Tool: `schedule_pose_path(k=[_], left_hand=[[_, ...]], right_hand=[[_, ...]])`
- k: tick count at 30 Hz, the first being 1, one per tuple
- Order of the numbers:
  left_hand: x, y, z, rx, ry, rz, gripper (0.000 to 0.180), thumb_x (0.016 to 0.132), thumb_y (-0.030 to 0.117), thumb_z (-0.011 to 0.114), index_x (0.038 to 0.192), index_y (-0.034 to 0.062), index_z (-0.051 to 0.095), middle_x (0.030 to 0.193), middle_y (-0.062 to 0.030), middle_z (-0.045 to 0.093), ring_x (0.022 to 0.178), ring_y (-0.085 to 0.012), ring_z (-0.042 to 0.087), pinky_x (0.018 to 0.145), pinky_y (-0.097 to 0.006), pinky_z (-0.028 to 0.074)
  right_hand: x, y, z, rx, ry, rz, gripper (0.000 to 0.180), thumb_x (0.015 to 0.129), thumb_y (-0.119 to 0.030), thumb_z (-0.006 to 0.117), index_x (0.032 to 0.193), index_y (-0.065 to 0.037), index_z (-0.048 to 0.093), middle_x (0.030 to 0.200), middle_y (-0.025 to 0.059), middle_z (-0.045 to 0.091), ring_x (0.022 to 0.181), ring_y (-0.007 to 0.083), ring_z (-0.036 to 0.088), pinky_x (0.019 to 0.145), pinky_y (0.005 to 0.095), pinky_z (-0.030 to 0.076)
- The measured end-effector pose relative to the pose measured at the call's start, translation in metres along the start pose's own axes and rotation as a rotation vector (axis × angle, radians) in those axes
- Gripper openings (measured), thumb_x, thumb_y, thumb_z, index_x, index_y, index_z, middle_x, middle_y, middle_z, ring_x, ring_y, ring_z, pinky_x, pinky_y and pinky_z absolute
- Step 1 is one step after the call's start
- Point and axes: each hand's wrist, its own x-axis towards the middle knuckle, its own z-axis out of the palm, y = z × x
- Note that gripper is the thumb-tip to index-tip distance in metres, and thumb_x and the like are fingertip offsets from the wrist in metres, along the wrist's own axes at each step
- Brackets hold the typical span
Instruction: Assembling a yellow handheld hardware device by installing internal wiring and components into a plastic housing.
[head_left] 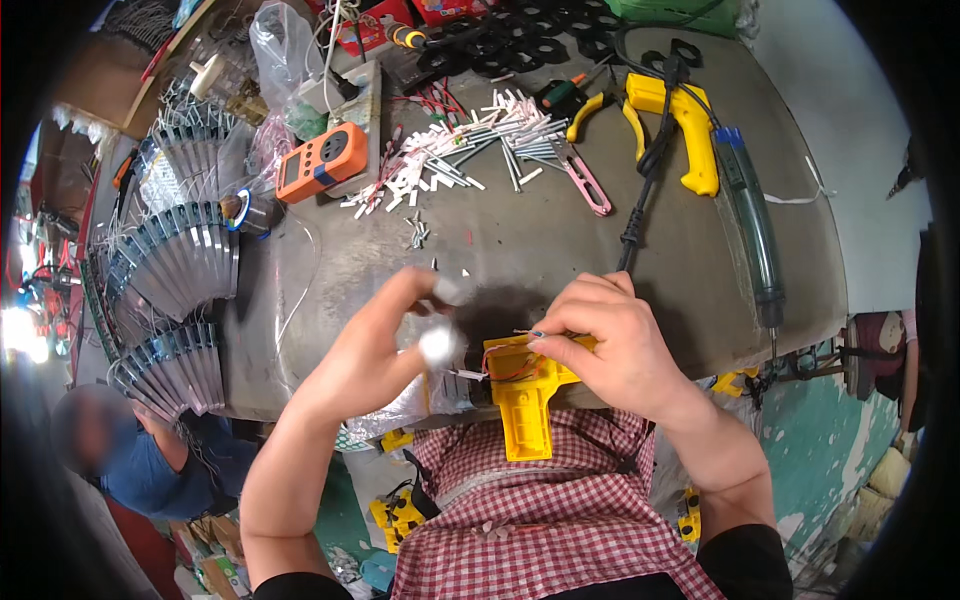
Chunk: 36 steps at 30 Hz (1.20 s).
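An open yellow plastic housing half [526, 422], shaped like a pistol grip, lies at the table's near edge in front of me. Thin red and dark wires [505, 368] run inside its upper part. My right hand [612, 345] rests over the housing's right end, thumb and forefinger pinching a thin wire end. To the left, my left hand [372, 352] is raised with thumb and forefinger apart and nothing between them. White coverings wrap those two fingertips, slightly blurred. A small white sleeve [470, 375] on a wire sticks out left of the housing. The right palm hides part of the housing.
White sleeves and metal rods [470, 140] are heaped at the back, near pink-handled tweezers [583, 182] and yellow pliers [630, 125]. A yellow pistol-shaped tool [690, 130] and a dark green pen-shaped tool [755, 230] lie right. Left are an orange meter [322, 162], fanned strips [180, 260] and another person [180, 465].
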Motion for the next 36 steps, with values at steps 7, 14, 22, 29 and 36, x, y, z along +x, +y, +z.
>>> schedule_pose_path(k=[7, 14, 22, 29, 36], left_hand=[[-0.053, -0.025, 0.003, 0.569, -0.067, 0.026, 0.088, 0.055, 0.013, 0.081, 0.134, 0.0036, 0.043, 0.123, -0.0158, 0.05, 0.115, -0.0358, 0.046, 0.098, -0.044, 0.04], [-0.014, -0.074, -0.058, 0.289, 0.225, 0.236, 0.051, 0.069, 0.008, 0.07, 0.118, 0.0045, 0.057, 0.117, -0.0191, 0.057, 0.111, -0.0383, 0.054, 0.094, -0.042, 0.044], [0.07, -0.125, -0.208, 1.175, 1.036, 0.153, 0.022, 0.075, 0.001, 0.055, 0.095, 0.0038, 0.064, 0.105, -0.012, 0.061, 0.101, -0.0297, 0.057, 0.096, -0.044, 0.04], [0.059, -0.137, -0.253, 1.159, 1.035, -0.061, 0.017, 0.075, 0.002, 0.052, 0.088, 0.0088, 0.061, 0.085, -0.0109, 0.064, 0.083, -0.0313, 0.061, 0.076, -0.043, 0.046], [-0.024, 0.017, -0.146, 1.168, 0.901, 0.392, 0.031, 0.072, 0.0, 0.058, 0.101, 0.0062, 0.065, 0.078, -0.0078, 0.06, 0.067, -0.0236, 0.059, 0.06, -0.034, 0.046]], right_hand=[[0.024, -0.001, 0.003, -0.041, -0.027, -0.016, 0.013, 0.075, -0.015, 0.071, 0.074, -0.005, 0.065, 0.072, 0.0039, 0.06, 0.073, 0.0212, 0.057, 0.074, 0.0333, 0.037], [0.043, 0.003, 0.002, -0.132, -0.099, -0.036, 0.021, 0.068, -0.012, 0.075, 0.086, -0.004, 0.068, 0.078, 0.0055, 0.062, 0.075, 0.0217, 0.057, 0.074, 0.0313, 0.04], [0.033, -0.001, -0.015, 0.15, 0.071, 0.243, 0.027, 0.069, 0.005, 0.064, 0.096, 0.002, 0.067, 0.081, 0.0081, 0.061, 0.075, 0.0166, 0.057, 0.073, 0.0279, 0.045], [0.033, -0.004, -0.021, 0.212, 0.16, 0.315, 0.02, 0.074, 0.009, 0.059, 0.092, 0.005, 0.066, 0.08, 0.0094, 0.061, 0.074, 0.0158, 0.058, 0.07, 0.0247, 0.046], [0.042, -0.048, -0.007, -0.039, 0.231, -0.199, 0.024, 0.07, 0.004, 0.07, 0.094, 0.0, 0.068, 0.089, 0.0128, 0.063, 0.078, 0.0249, 0.06, 0.069, 0.0321, 0.048]])
